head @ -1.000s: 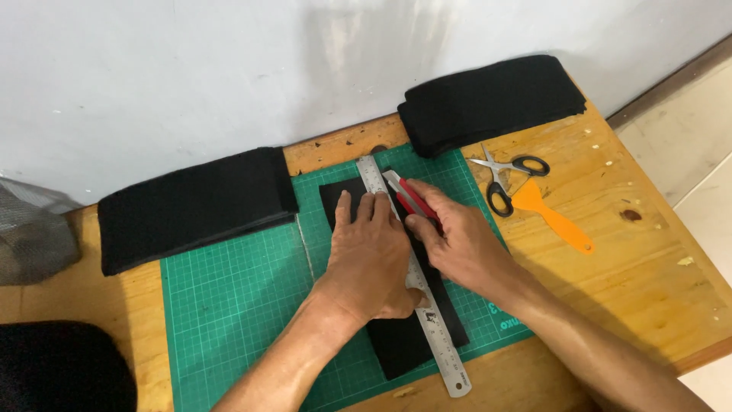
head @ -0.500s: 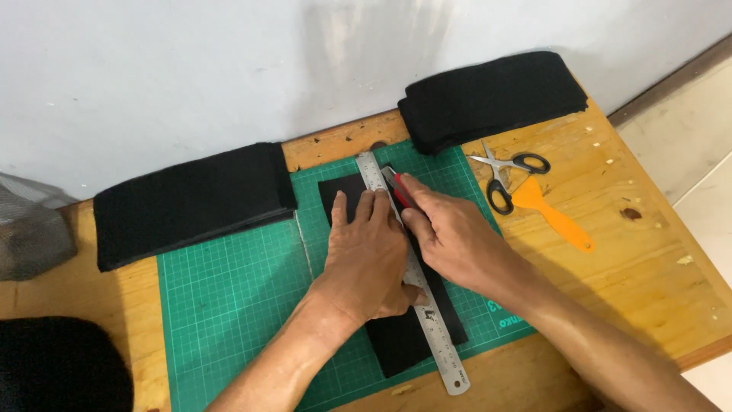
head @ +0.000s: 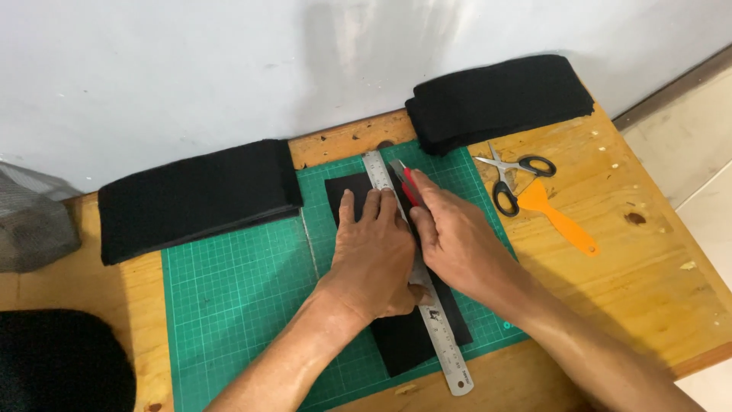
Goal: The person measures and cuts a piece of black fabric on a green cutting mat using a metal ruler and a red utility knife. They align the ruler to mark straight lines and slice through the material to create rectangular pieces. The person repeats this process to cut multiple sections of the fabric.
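A worn wooden table [head: 656, 267] stands pushed against a plain pale wall [head: 191, 69], its top marked with knots and small chips. On it lies a green gridded cutting mat [head: 236, 297], and on the mat a black sheet [head: 412, 343] running from far to near. A steel ruler [head: 442, 343] lies along the sheet, slightly slanted. The left hand [head: 374, 255] is spread flat, palm down, pressing on ruler and sheet together. The right hand [head: 457, 244] is closed around a red utility knife [head: 408, 183], whose tip sits at the ruler's right edge near its far end.

A stack of black material [head: 198, 198] lies at the far left, overlapping the mat's corner; another black stack [head: 499, 99] lies at the far right against the wall. Right of the mat, on bare wood, are black-handled scissors [head: 511, 172] and just beside them an orange scraper [head: 557, 221]. A grey mesh object [head: 34, 221] sits beyond the table's left edge, and pale floor [head: 709, 130] shows on the right.
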